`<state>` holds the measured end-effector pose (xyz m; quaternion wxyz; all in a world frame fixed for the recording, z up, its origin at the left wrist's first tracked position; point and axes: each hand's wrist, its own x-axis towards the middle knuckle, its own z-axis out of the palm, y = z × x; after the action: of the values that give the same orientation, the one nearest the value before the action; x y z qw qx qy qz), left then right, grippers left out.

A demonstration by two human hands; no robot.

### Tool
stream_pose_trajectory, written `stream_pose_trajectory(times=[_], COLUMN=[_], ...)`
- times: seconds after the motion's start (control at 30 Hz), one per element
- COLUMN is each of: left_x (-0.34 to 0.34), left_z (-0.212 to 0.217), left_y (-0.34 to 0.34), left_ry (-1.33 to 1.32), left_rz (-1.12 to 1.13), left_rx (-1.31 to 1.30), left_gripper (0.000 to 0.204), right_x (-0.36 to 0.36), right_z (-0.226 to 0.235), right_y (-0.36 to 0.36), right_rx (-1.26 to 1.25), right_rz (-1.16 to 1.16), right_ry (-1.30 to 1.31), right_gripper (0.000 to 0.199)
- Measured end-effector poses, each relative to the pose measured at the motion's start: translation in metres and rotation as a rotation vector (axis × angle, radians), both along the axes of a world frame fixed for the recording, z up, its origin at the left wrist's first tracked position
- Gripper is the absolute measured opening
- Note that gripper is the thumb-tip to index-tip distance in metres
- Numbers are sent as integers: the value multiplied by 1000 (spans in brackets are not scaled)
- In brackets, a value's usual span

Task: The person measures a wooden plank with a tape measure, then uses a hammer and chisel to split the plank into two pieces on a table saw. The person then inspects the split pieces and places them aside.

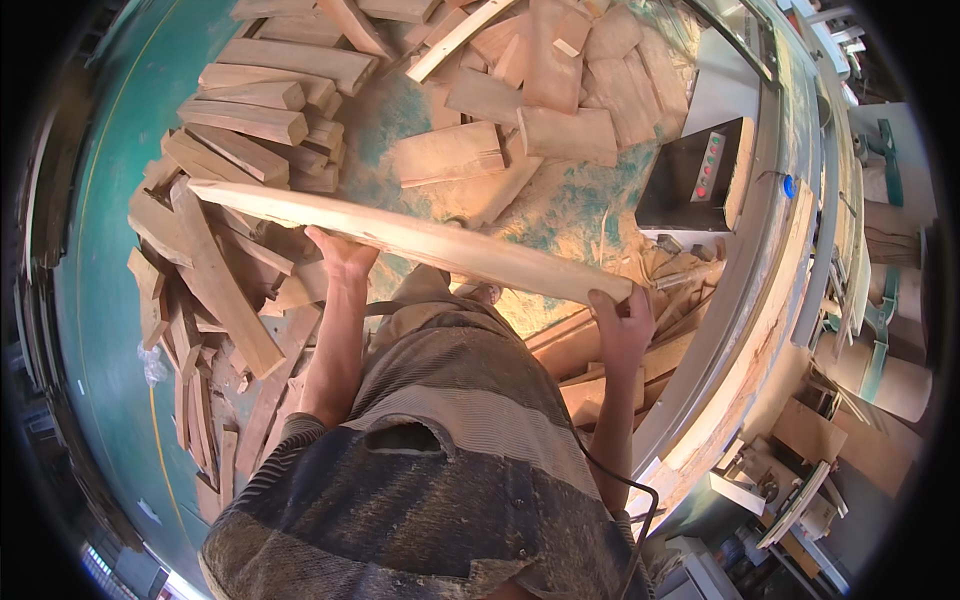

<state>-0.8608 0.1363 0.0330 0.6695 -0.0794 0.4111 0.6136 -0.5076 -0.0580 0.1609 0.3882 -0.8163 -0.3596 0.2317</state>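
Note:
A long, pale wooden board (pixel 430 238) spans the space before my body, its left end farther from me than its right. Under its left half, my left hand (pixel 343 255) supports it, with most of the fingers hidden behind the wood. My right hand (pixel 622 318) grips the board's right end, thumb and fingers closed around it. Below the board on the left lies a stack of rough wooden planks (pixel 215 270). By my right forearm, more planks (pixel 655 365) lean beside the machine's edge.
Loose flat boards (pixel 570 135) cover the sawdust-strewn green floor ahead. At the right stands a long machine bed (pixel 735 345), and a dark control panel (pixel 690 180) with red and green buttons adjoins it. A yellow line (pixel 160 440) runs along the floor at the left.

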Motion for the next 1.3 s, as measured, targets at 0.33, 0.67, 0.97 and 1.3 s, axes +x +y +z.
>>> stream_pose_trajectory(times=[0.33,0.67,0.97,1.3], left_x=[0,-16,-12,-2], left_z=[-40,-52,-33,-39], left_y=[-14,-6,0,7], left_ry=[29,13,44,-10], left_rz=[-210,-179,-205,-337], left_rx=[-16,-3,-40,1], left_gripper=[62,50,51,43], right_x=[16,5,13,28], right_z=[-53,-54,-66,-125], right_y=[3,14,13,-26], right_rx=[-16,141,145,73], right_rz=[-205,-269,-251,-346], right_ry=[265,326,400,454], right_gripper=[40,43,43,47])
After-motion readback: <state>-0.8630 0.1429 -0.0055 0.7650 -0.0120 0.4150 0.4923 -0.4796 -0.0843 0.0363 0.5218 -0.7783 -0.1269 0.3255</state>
